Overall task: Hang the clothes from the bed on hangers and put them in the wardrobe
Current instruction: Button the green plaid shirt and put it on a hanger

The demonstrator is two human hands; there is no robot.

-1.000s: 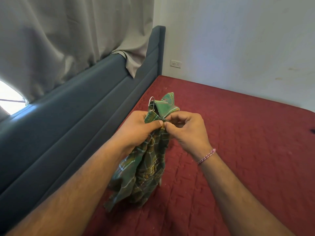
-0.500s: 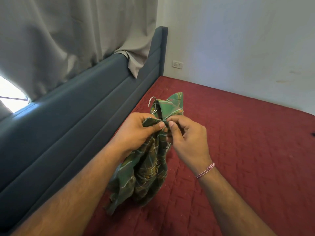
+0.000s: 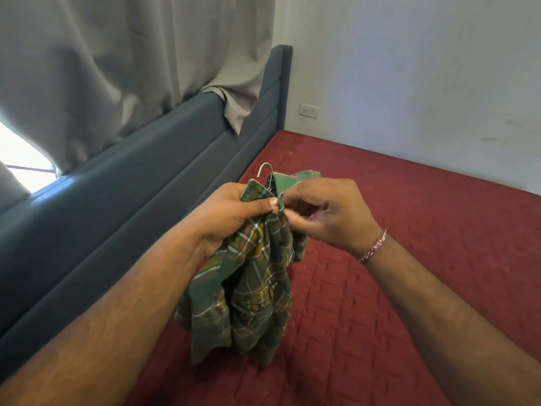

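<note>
A green plaid shirt hangs bunched above the red bedspread. The metal hook of a hanger sticks up out of its collar; the rest of the hanger is hidden inside the cloth. My left hand grips the shirt's front just below the collar, thumb pressed on the fabric. My right hand pinches the opposite edge of the shirt's front right beside the left thumb. The wardrobe is out of view.
A dark grey padded headboard runs along the left of the bed, with a beige curtain draped over its top. A white wall with a socket stands behind the bed.
Both hands stay on the shirt near the collar. The right hand has shifted slightly right and reworked its pinch on the shirt's edge; the hanger hook shows more clearly above the collar.
</note>
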